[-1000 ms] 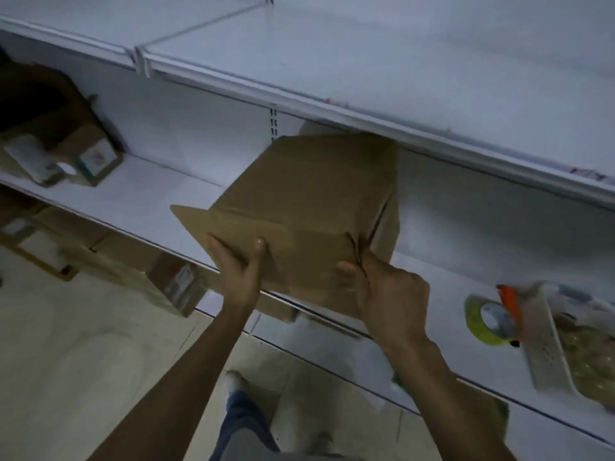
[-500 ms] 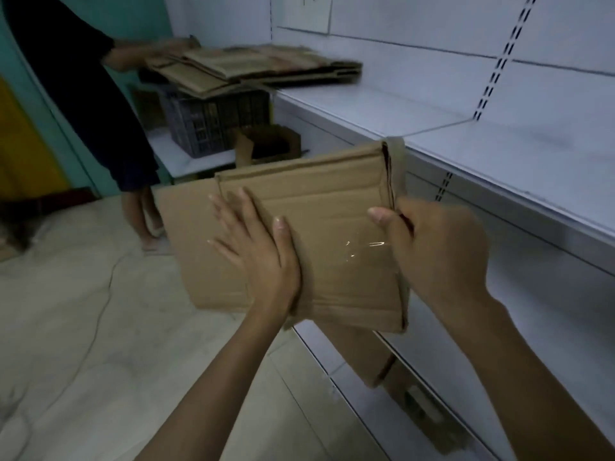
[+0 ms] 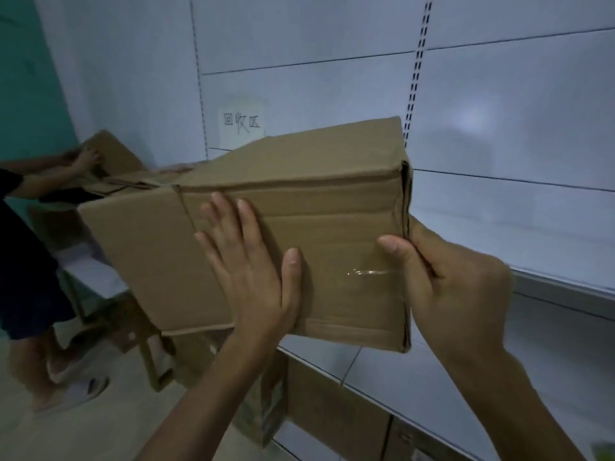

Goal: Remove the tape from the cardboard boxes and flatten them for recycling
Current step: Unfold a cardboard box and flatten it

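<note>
I hold a partly flattened brown cardboard box [image 3: 332, 201] in the air in front of white shelving. My left hand [image 3: 253, 271] lies flat against its near face, fingers spread. My right hand [image 3: 449, 284] grips the box's right edge, thumb on the near face and fingers wrapped behind. A strip of clear tape [image 3: 369, 272] glints on the near face between my two hands. One flap [image 3: 139, 254] sticks out to the left.
Another person [image 3: 30, 247] stands at the left with a hand on a stack of flattened cardboard [image 3: 113, 161] on a shelf. A paper sign [image 3: 242, 123] hangs on the white back panel. White shelves [image 3: 565, 294] run along the right. More boxes [image 3: 332, 414] sit low below.
I have turned left and carried the box from the shelf toward the cardboard stack. The view has risen to the back panel and sign. Both hands keep the same hold.
</note>
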Demonstrator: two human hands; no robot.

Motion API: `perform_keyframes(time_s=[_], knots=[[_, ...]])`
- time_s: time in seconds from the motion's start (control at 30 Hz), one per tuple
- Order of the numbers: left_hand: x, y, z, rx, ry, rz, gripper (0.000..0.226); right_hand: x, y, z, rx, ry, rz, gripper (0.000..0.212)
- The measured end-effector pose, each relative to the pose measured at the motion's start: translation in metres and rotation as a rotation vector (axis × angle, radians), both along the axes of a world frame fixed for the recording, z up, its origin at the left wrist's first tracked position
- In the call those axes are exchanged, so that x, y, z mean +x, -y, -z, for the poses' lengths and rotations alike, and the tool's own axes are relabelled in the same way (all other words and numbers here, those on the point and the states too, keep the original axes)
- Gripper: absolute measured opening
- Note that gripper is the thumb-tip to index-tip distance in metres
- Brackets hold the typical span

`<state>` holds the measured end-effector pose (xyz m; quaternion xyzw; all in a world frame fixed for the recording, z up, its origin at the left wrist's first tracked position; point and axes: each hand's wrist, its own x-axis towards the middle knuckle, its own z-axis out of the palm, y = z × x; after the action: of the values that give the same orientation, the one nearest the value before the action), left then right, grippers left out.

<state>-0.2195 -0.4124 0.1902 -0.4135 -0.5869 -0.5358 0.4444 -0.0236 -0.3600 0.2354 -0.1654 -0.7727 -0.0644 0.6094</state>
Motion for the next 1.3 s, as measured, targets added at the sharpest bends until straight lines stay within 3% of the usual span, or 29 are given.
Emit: perform_keyframes(time_s=[0.17, 0.3, 0.4, 0.57, 0.73, 0.87, 0.97, 1.2, 1.3], knots=[[0.03, -0.041, -0.042, -0.109, -0.082, 0.158, 0.07, 0.031, -0.017, -0.018, -0.003, -0.131, 0.163, 0.032], [0.055, -0.088, -0.085, -0.193, -0.192, 0.147, 0.095, 0.059, -0.067, -0.027, 0.009, -0.234, 0.312, 0.03], [0.073, -0.135, -0.123, -0.277, -0.301, 0.114, 0.109, 0.076, -0.123, -0.028, -0.117, -0.278, 0.371, 0.03], [0.102, -0.24, -0.13, -0.614, -0.393, 0.154, 0.082, 0.093, -0.218, -0.014, -0.47, -0.26, 0.315, 0.029], [0.117, -0.32, -0.123, -0.516, -0.385, 0.148, 0.064, 0.109, -0.289, 0.0, -0.518, -0.222, 0.28, 0.031], [0.114, -0.365, -0.112, -0.4, -0.302, 0.142, 0.058, 0.111, -0.315, 0.033, -0.588, -0.11, 0.194, 0.046], [0.113, -0.384, -0.104, -0.303, -0.254, 0.161, 0.055, 0.111, -0.326, 0.045, -0.672, -0.188, 0.161, 0.06], [0.106, -0.398, -0.097, -0.218, -0.223, 0.224, 0.054, 0.078, -0.323, 0.041, -0.337, -0.192, 0.354, 0.073], [0.104, -0.4, -0.096, -0.244, -0.228, 0.215, 0.056, 0.071, -0.321, 0.04, -0.095, -0.16, 0.554, 0.054]])
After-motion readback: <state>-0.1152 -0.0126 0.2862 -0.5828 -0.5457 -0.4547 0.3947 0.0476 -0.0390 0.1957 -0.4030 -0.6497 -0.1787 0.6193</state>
